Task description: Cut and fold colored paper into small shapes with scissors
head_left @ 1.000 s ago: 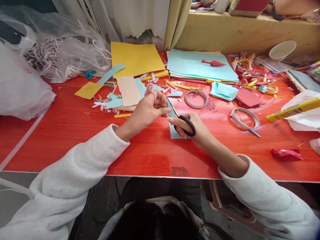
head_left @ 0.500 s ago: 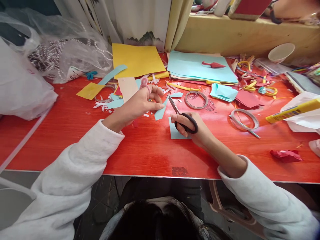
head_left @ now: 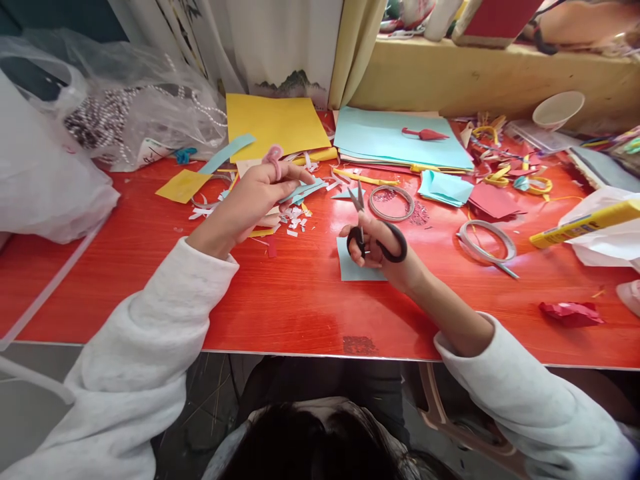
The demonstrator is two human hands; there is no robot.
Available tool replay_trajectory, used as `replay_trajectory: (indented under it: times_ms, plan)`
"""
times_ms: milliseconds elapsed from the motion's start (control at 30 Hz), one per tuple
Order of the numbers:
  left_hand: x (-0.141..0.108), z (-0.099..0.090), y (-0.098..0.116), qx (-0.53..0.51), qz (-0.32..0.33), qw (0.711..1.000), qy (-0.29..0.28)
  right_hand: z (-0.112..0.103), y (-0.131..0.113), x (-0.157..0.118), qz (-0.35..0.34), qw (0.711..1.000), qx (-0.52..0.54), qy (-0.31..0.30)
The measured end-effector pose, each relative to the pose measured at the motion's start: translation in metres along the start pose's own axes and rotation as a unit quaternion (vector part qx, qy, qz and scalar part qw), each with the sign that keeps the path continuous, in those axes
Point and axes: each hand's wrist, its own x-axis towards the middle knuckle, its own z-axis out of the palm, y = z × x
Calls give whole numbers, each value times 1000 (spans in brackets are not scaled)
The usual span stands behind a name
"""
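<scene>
My left hand [head_left: 267,190] is low over the paper scraps, its fingers closed at a light blue paper piece [head_left: 306,191], with other cut bits around it. A pink ring ornament [head_left: 273,157] sits on one of its fingers. My right hand [head_left: 383,247] grips black-handled scissors [head_left: 361,207] by the finger loops, blades parted and pointing away from me. Under that hand lies a light blue paper square [head_left: 353,268], partly covered. A small blue offcut [head_left: 349,194] rests left of the blade tips.
Yellow paper [head_left: 275,123] and a stack of blue sheets [head_left: 375,133] lie at the back. Tape rolls [head_left: 373,203], a yellow glue stick [head_left: 585,223] and a white cup [head_left: 559,110] are toward the right. Plastic bags [head_left: 45,160] fill the left side.
My left hand has moved left, away from the scissors, bringing the blue piece over the scraps. The scissor blades have spread wider and turned more upright in my right hand.
</scene>
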Motion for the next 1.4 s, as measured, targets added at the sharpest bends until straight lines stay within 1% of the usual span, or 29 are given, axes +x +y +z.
replay_trajectory:
  times_ms: [100,167,267,400,567,733,1000,1133,1233,1400]
  plan:
    - [0,8,0,-13,-16,1000,-8,3,-1,-2,5,997,-72,-15]
    - [-1,15,2,-16,4,1000,-4,5,0,-3,-2,994,-104,-15]
    - [-5,25,4,-13,21,1000,-10,5,0,-4,-27,993,-113,-11]
    - [-9,30,5,-15,11,1000,-23,3,-1,-5,-54,994,-95,2]
    - [-9,31,5,-20,12,999,-21,2,-1,-5,-64,994,-92,8]
    - [-9,30,5,-23,20,999,-24,2,-2,-5,-59,995,-80,22]
    - [-10,28,10,-14,5,999,-34,3,-3,-6,-54,994,-93,34]
    - [-10,28,13,-15,0,999,-28,3,-5,-7,-48,993,-105,37]
    - [-9,27,11,-6,-1,1000,-19,2,-5,-7,-48,991,-123,32]
    - [-8,23,6,11,23,1000,1,0,-3,-7,-54,985,-161,7]
